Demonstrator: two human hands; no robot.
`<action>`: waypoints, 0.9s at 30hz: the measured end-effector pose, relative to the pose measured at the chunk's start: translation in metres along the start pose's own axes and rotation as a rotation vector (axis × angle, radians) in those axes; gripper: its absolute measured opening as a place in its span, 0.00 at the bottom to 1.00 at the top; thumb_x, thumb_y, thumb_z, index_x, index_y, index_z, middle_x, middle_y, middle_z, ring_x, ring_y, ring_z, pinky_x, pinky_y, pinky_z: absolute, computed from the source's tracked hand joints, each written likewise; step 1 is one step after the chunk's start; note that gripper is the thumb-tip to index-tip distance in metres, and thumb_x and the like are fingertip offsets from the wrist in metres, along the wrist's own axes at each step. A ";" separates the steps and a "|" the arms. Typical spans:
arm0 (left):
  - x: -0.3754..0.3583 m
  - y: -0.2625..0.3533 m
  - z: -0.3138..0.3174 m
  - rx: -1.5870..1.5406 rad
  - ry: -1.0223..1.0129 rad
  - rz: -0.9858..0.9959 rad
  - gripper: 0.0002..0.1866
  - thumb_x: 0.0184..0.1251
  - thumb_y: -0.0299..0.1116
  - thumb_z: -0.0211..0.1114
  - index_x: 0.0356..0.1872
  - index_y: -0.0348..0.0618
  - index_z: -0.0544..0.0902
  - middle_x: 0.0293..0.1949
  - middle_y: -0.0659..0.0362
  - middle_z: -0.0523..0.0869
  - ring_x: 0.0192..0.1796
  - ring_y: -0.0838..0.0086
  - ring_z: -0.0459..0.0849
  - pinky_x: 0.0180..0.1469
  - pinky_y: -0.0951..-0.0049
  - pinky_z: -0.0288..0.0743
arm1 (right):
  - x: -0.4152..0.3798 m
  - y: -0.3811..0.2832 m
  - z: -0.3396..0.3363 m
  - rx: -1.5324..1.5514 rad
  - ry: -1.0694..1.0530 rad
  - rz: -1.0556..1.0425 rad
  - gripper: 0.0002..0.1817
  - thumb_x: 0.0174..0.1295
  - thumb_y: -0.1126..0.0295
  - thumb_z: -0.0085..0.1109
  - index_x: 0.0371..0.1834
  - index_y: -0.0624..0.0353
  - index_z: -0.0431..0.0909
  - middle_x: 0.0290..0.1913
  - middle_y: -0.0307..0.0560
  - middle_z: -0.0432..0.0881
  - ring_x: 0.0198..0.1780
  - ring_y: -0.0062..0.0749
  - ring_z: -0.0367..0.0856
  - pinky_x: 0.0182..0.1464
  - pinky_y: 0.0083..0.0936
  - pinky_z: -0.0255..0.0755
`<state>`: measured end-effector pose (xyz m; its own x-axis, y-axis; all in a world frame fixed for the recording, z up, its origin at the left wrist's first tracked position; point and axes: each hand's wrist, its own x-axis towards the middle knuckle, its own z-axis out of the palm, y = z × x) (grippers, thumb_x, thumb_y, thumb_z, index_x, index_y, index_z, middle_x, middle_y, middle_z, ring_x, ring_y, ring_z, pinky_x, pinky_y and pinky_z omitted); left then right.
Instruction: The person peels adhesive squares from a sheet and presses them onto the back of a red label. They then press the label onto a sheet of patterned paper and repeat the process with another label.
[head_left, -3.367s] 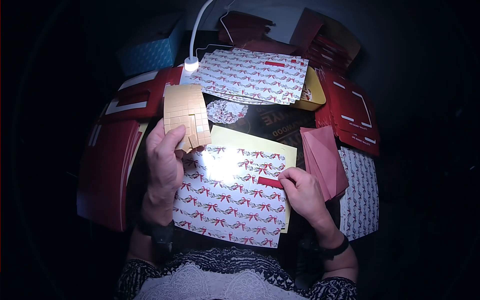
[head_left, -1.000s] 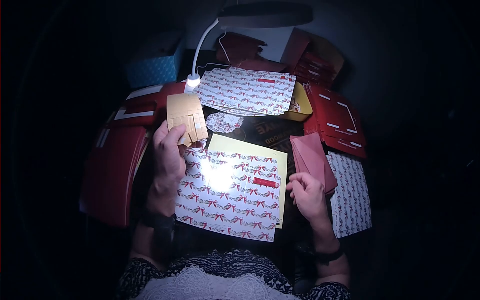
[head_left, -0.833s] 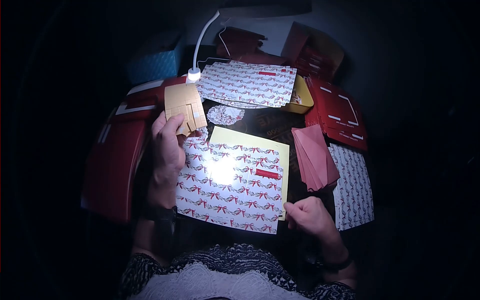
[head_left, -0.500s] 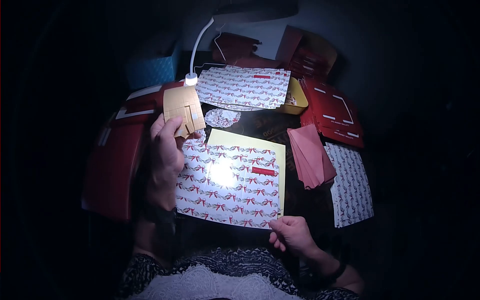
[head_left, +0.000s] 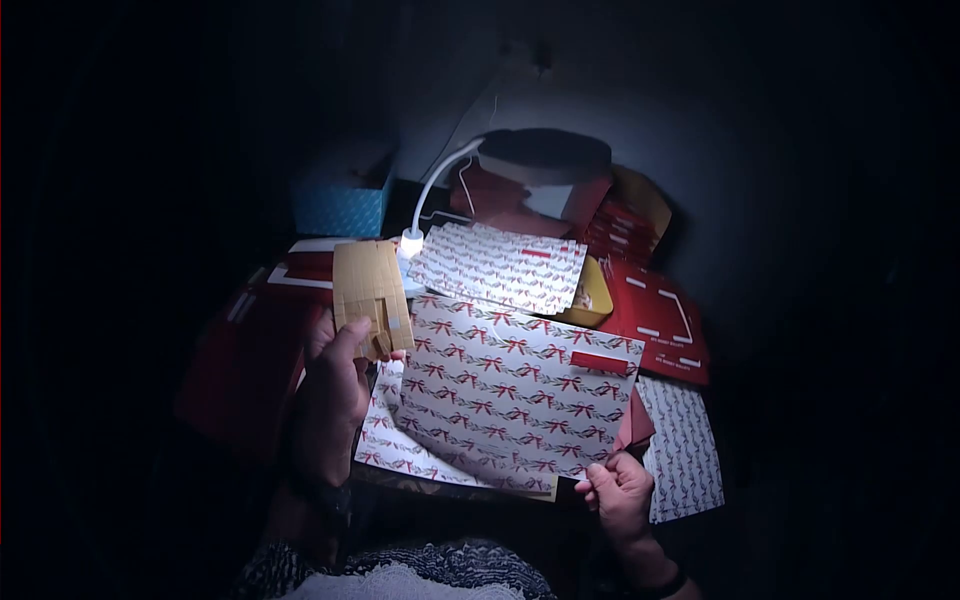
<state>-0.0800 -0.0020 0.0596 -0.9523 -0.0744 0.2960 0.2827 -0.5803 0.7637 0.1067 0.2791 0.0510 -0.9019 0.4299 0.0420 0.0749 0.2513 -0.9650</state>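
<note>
My left hand [head_left: 342,365] grips a tan, tape-covered curved piece [head_left: 368,290] with the thumb across its front. Its lower edge is beside the left side of a patterned sheet. Between thumb and fingers, my right hand [head_left: 618,490] pinches the bottom right corner of that sheet [head_left: 510,390], white with red bows, green garlands and a red label. The sheet is raised and tilted over another sheet of the same pattern [head_left: 400,450] lying below. A sliver of yellow paper shows at the lower edge.
Behind is a fanned stack of patterned sheets [head_left: 490,262] beside a white-necked lamp [head_left: 432,195] and a yellow container [head_left: 597,300]. Red printed pieces [head_left: 655,315] and narrow patterned strips [head_left: 685,450] lie right. A blue box [head_left: 340,208] stands back left.
The top patterned sheet has been lifted off the one beneath by my right hand, its corner moved right. The view has tilted up, so the table things appear lower.
</note>
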 end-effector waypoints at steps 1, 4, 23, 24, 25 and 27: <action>0.002 0.000 -0.001 -0.002 -0.008 -0.008 0.15 0.62 0.31 0.52 0.46 0.34 0.76 0.37 0.51 0.84 0.34 0.70 0.85 0.32 0.72 0.81 | 0.007 -0.006 -0.004 -0.002 -0.001 -0.017 0.08 0.67 0.74 0.55 0.30 0.64 0.75 0.24 0.42 0.81 0.21 0.13 0.74 0.24 0.11 0.68; 0.002 0.001 0.003 -0.025 -0.015 -0.001 0.14 0.62 0.29 0.52 0.46 0.34 0.76 0.37 0.51 0.84 0.34 0.71 0.85 0.32 0.72 0.81 | 0.036 -0.019 -0.017 -0.038 0.091 -0.108 0.12 0.67 0.72 0.54 0.25 0.62 0.73 0.19 0.43 0.79 0.15 0.14 0.70 0.16 0.13 0.62; 0.001 -0.002 -0.010 0.083 0.191 -0.050 0.13 0.65 0.29 0.52 0.45 0.33 0.77 0.37 0.54 0.83 0.34 0.74 0.82 0.35 0.74 0.78 | 0.284 -0.044 0.039 0.178 0.010 0.196 0.07 0.61 0.80 0.40 0.30 0.64 0.70 0.24 0.46 0.75 0.17 0.20 0.68 0.15 0.18 0.62; 0.001 -0.003 -0.013 0.087 0.197 -0.047 0.13 0.65 0.29 0.52 0.45 0.33 0.77 0.37 0.54 0.83 0.34 0.74 0.82 0.35 0.74 0.78 | 0.291 -0.038 0.042 0.169 -0.006 0.216 0.07 0.60 0.81 0.40 0.32 0.65 0.71 0.25 0.47 0.75 0.17 0.20 0.68 0.16 0.18 0.64; 0.001 -0.004 -0.017 0.099 0.216 -0.055 0.13 0.65 0.30 0.52 0.46 0.33 0.77 0.38 0.53 0.83 0.34 0.73 0.83 0.36 0.74 0.79 | 0.296 -0.034 0.043 0.158 -0.022 0.237 0.09 0.59 0.82 0.39 0.34 0.67 0.72 0.26 0.49 0.76 0.18 0.20 0.69 0.16 0.19 0.65; 0.000 -0.002 -0.024 0.101 0.245 -0.072 0.14 0.65 0.31 0.52 0.46 0.33 0.77 0.38 0.53 0.83 0.34 0.73 0.83 0.37 0.74 0.79 | 0.296 -0.035 0.043 0.147 -0.033 0.249 0.12 0.59 0.84 0.39 0.39 0.71 0.74 0.29 0.52 0.78 0.19 0.23 0.72 0.18 0.20 0.70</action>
<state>-0.0830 -0.0202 0.0436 -0.9663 -0.2372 0.1000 0.2112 -0.5080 0.8350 -0.1809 0.3601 0.0861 -0.8770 0.4338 -0.2065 0.2349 0.0122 -0.9719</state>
